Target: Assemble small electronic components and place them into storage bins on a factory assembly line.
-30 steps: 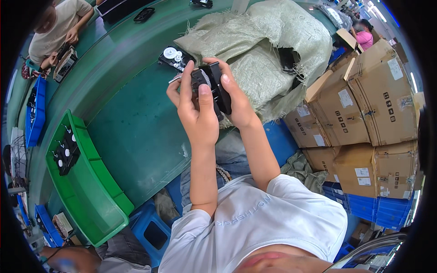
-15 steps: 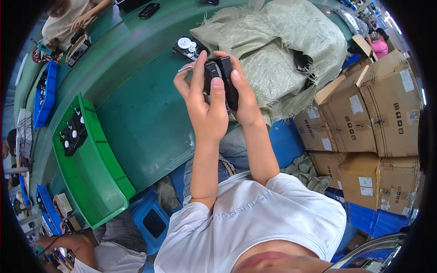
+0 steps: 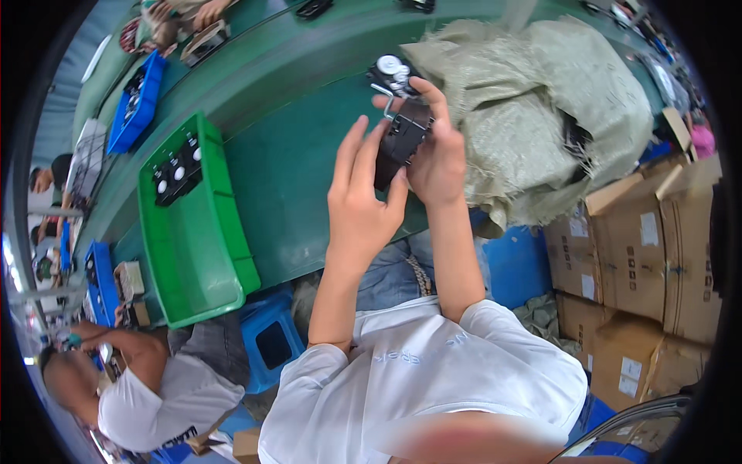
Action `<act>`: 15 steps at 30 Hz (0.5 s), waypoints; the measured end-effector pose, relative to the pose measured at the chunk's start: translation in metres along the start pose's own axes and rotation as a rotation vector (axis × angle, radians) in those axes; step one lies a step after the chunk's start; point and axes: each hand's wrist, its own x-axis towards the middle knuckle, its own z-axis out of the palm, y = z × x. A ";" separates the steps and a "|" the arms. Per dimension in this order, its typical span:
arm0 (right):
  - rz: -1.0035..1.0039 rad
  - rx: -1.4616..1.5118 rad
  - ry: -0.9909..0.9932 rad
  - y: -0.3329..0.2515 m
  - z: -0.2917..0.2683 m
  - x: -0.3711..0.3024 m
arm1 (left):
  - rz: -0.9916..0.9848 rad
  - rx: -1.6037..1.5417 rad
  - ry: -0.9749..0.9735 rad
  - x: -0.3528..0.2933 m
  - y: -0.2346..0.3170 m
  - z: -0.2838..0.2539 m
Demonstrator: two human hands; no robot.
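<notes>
Both my hands are raised over the green work table, around a black plastic case (image 3: pixel 403 138) with a ribbed edge and a bent metal crank at its top. My right hand (image 3: pixel 439 158) grips the case from the right, its index finger at the upper end. My left hand (image 3: pixel 357 193) has its thumb and a finger about the lower end, the other fingers stretched apart. The inner contact is partly hidden. Just beyond the hands, a black gear assembly (image 3: pixel 390 69) with white gears lies on the table beside a woven sack.
A green bin (image 3: pixel 202 267) at left holds several black parts with white discs. The woven sack (image 3: pixel 533 124) is heaped at right, above stacked cardboard boxes (image 3: pixel 630 240). Blue bins (image 3: pixel 137 104) stand farther left. A blue stool (image 3: pixel 270 340) and a co-worker (image 3: pixel 162 394) are lower left.
The case has turned in my hands, so another side and more of the crank show. My left fingers have spread. The whole scene has shifted right in the picture.
</notes>
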 end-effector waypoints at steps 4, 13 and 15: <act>-0.004 0.281 -0.558 0.060 -0.070 0.029 | 0.061 0.141 -0.017 -0.020 -0.002 -0.013; 0.136 0.115 -0.269 0.074 0.073 -0.014 | -0.215 -0.056 -0.037 -0.039 -0.022 -0.097; 0.192 0.019 -0.114 0.070 0.087 -0.028 | -0.488 -0.200 -0.084 -0.049 -0.027 -0.133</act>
